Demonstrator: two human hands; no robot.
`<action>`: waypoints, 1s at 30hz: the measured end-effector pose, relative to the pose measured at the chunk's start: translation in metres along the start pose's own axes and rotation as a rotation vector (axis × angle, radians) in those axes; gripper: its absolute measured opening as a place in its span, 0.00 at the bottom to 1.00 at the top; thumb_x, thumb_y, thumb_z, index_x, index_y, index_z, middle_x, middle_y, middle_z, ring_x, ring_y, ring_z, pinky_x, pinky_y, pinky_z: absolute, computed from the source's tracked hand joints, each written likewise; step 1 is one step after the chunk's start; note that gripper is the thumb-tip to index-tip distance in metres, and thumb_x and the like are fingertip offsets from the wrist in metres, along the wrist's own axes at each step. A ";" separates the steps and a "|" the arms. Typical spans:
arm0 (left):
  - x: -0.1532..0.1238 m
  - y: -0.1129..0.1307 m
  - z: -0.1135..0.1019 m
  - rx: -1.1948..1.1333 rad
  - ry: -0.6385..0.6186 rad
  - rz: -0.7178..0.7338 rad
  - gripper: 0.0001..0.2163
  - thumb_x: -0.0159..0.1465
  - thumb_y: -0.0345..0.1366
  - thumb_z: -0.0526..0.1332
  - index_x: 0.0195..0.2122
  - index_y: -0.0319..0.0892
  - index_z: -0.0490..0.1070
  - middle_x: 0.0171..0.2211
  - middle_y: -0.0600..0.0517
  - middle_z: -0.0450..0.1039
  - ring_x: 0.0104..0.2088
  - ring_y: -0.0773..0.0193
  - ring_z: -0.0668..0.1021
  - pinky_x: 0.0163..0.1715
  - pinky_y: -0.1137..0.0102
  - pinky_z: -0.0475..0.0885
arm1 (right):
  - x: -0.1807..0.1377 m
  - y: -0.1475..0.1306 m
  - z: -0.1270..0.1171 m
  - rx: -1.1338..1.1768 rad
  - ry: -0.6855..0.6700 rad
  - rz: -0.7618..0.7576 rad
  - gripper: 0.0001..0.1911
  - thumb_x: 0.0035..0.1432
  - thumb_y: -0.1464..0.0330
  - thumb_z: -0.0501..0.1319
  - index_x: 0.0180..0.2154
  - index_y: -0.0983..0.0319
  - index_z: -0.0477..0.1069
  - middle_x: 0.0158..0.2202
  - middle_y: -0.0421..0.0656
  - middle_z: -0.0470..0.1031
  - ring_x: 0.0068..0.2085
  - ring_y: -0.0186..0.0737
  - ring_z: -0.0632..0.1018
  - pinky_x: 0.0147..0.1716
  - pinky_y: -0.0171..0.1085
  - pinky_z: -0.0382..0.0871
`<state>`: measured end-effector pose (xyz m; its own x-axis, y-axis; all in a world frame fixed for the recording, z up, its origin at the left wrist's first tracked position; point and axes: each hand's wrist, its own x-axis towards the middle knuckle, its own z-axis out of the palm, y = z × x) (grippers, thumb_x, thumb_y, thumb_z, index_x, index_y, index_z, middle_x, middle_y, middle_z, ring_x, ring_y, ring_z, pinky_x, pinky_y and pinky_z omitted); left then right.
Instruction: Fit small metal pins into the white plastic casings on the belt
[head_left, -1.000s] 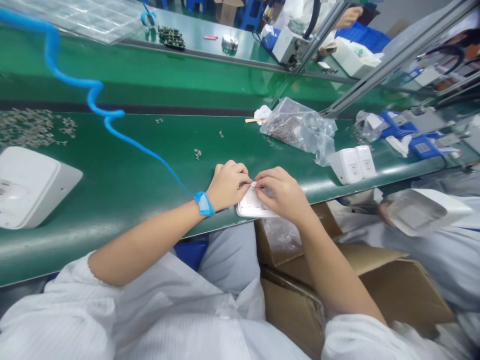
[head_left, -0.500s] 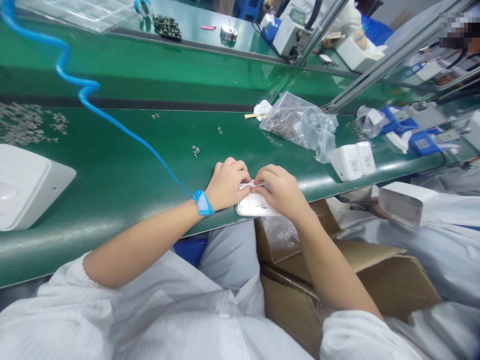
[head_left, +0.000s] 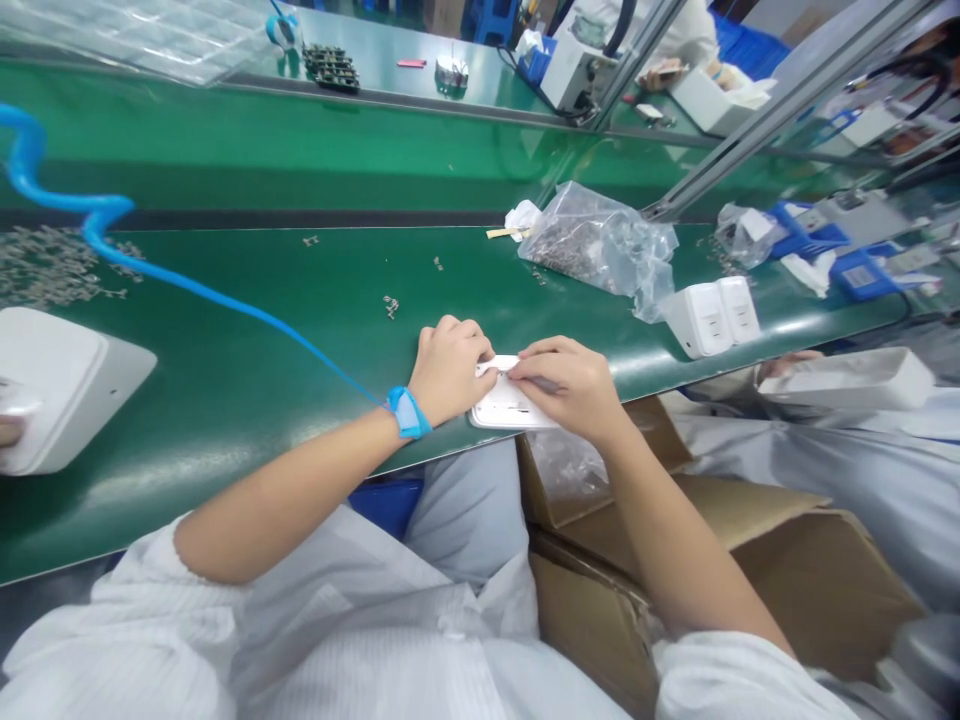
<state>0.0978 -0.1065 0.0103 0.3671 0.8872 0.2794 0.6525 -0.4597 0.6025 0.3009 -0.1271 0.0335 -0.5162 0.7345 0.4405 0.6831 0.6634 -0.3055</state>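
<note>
Left hand (head_left: 450, 370), right hand (head_left: 571, 388) gripping casing (head_left: 504, 410), belt (head_left: 225, 360) edge

Bright overhead light, glare on belt (head_left: 225, 400); edges perhaps blurred.

Our right hand (head_left: 574, 388) has flattened out. Its fingers (head_left: 536, 352) were curled down over the white casing (head_left: 504, 410) a second ago, and now they stretch out toward the left hand (head_left: 450, 370). A small white tab (head_left: 498, 363) has come into view, pinched between the fingertips of both hands. Well left of our fingers, the blue coiled cord (head_left: 97, 215) has sagged lower. Far right of them, a co-worker's white housing (head_left: 855, 378) went from tilted up to lying flat. Far left, someone's fingertip (head_left: 7, 430) showed up on the white box (head_left: 67, 380).
</note>
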 end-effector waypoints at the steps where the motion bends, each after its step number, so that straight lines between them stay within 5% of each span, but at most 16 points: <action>1: 0.000 0.000 0.000 0.001 -0.003 0.001 0.05 0.59 0.33 0.67 0.28 0.42 0.73 0.38 0.49 0.77 0.44 0.53 0.71 0.38 0.59 0.60 | 0.000 0.000 0.000 -0.001 0.004 -0.002 0.08 0.60 0.72 0.64 0.32 0.55 0.80 0.31 0.39 0.82 0.41 0.44 0.81 0.39 0.43 0.76; 15: 0.000 0.004 -0.003 0.043 -0.110 -0.051 0.04 0.62 0.36 0.63 0.34 0.42 0.75 0.39 0.49 0.73 0.44 0.55 0.73 0.41 0.60 0.58 | -0.002 -0.002 0.000 -0.026 0.039 -0.019 0.09 0.59 0.74 0.64 0.31 0.56 0.81 0.31 0.41 0.81 0.42 0.42 0.81 0.37 0.39 0.74; 19: 0.001 0.003 0.001 0.089 -0.093 -0.021 0.05 0.61 0.37 0.63 0.32 0.41 0.73 0.37 0.48 0.72 0.43 0.55 0.73 0.41 0.59 0.58 | 0.000 -0.003 0.000 -0.017 0.007 -0.040 0.09 0.57 0.76 0.64 0.30 0.57 0.80 0.30 0.41 0.81 0.42 0.45 0.81 0.36 0.41 0.74; 25: 0.000 0.002 0.004 0.193 -0.046 0.078 0.07 0.63 0.38 0.61 0.33 0.41 0.73 0.36 0.46 0.72 0.40 0.54 0.73 0.40 0.58 0.59 | -0.002 -0.005 0.002 0.120 0.171 0.029 0.08 0.60 0.75 0.63 0.36 0.58 0.77 0.35 0.42 0.83 0.38 0.41 0.82 0.40 0.42 0.77; 30: -0.005 0.001 0.000 0.144 0.015 0.118 0.07 0.63 0.37 0.61 0.35 0.40 0.75 0.38 0.46 0.71 0.41 0.55 0.70 0.40 0.58 0.61 | 0.001 -0.004 0.002 0.100 0.129 0.004 0.07 0.60 0.75 0.62 0.38 0.59 0.77 0.35 0.43 0.83 0.38 0.42 0.82 0.40 0.42 0.76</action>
<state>0.0967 -0.1115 0.0097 0.4380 0.8266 0.3534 0.6938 -0.5608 0.4518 0.2969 -0.1293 0.0336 -0.4388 0.7168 0.5419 0.6271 0.6762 -0.3867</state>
